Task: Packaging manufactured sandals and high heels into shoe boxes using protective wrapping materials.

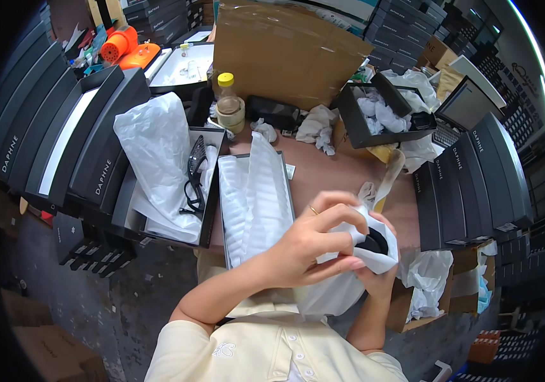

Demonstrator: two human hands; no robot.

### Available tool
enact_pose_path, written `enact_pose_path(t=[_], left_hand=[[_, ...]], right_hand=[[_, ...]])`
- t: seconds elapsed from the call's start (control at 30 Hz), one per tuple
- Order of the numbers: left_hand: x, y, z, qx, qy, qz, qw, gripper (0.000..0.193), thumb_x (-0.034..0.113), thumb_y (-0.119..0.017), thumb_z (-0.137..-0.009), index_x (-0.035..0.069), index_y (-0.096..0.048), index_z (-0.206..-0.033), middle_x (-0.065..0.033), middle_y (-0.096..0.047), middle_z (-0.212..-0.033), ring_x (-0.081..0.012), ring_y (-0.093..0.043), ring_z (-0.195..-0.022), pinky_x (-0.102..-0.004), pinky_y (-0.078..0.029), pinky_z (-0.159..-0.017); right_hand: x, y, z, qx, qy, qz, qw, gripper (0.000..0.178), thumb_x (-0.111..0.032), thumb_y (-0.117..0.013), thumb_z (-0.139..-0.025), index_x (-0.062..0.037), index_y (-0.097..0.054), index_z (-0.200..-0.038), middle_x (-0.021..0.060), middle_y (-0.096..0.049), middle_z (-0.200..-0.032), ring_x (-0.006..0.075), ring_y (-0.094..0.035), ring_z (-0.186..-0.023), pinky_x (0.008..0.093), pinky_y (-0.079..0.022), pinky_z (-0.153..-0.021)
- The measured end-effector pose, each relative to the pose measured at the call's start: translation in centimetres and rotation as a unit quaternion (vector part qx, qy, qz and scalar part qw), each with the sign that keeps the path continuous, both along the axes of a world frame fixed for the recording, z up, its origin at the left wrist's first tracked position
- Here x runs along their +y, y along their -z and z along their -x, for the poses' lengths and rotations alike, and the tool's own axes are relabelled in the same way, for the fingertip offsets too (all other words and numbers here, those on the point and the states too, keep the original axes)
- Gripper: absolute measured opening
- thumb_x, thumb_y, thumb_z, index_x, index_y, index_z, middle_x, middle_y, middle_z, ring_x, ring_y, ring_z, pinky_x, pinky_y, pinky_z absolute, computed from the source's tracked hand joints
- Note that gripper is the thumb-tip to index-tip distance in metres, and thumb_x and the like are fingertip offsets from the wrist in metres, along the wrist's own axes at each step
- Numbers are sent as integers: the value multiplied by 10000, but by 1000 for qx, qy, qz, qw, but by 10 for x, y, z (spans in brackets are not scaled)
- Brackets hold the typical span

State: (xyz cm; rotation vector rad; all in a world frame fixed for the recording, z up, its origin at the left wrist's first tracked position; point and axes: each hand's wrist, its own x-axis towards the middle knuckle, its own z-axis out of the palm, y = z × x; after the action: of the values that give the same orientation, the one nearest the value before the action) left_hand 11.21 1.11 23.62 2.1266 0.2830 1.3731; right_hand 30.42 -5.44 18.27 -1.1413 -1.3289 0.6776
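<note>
In front of my chest, white tissue paper (380, 262) is wrapped around a black item (372, 240), perhaps part of a shoe; most of it is hidden. My right hand (382, 280) grips the bundle from the right and below. On its left side, my left hand (320, 240), with a ring on one finger, has its bent fingers and thumb on the paper. To the left, a black strappy shoe (196, 173) lies with white paper (154, 143) in an open dark shoe box (220, 170). Beside that box, white ribbed wrapping (261, 191) lines another shallow dark box (285, 169).
Stacked dark shoe boxes flank the table (323, 173) at left (103, 149) and right (463, 191). A cardboard sheet (288, 54) stands behind, with a yellow-capped bottle (225, 86) before it. An open box of crumpled paper (363, 127) sits back right; cartons (406, 302) stand below right.
</note>
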Motion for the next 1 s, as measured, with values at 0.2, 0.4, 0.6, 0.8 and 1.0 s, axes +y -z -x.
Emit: enact_pose_path(t=[0.2, 0.4, 0.6, 0.8, 1.0], left_hand=[[0, -5, 6, 315, -31, 41, 948, 386, 261, -718, -738, 73, -521, -1013, -76, -594, -942, -234, -581, -827, -335, -429, -653], [-8, 4, 14, 314, 78, -53, 945, 338, 271, -724, -725, 68, -532, -915, -85, -566, -828, -268, -528, -786, -389, -405, -709], [1, -5, 11, 253, 222, 304, 891, 201, 133, -662, -822, 27, -492, -838, -97, -597, -872, -233, -566, -791, -333, -430, -697], [-21, -13, 17, -156, 347, 474, 794, 269, -29, -612, -788, 72, -463, -988, -265, -375, -1347, -302, -569, -1077, -339, -460, -825], [-27, -26, 44, 151, -171, 34, 973, 635, 382, -768, -670, 21, -539, -1139, -213, -534, -1159, -324, -515, -1093, -441, -358, -922]], right_hand=[[-4, 3, -12, -77, -2, 9, 997, 711, -177, -782, -539, 8, -496, -1163, 136, -502, -1134, 251, -527, -1043, 350, -412, -902], [0, 2, -8, -257, 17, 6, 966, 824, -266, -891, -435, 2, -498, -1108, 158, -483, -1099, 317, -517, -1024, 388, -438, -849], [-2, 2, -10, -236, -54, 23, 970, 852, -314, -903, -409, -5, -513, -1101, 145, -469, -1091, 314, -502, -1025, 387, -428, -862], [-7, 16, -17, -281, -97, 62, 953, 705, -193, -845, -479, -27, -534, -1090, 133, -457, -1088, 298, -497, -1017, 359, -421, -865], [-22, 7, -3, -252, -45, 78, 963, 591, -168, -809, -507, -57, -562, -1032, 113, -494, -1088, 282, -578, -908, 365, -479, -765]])
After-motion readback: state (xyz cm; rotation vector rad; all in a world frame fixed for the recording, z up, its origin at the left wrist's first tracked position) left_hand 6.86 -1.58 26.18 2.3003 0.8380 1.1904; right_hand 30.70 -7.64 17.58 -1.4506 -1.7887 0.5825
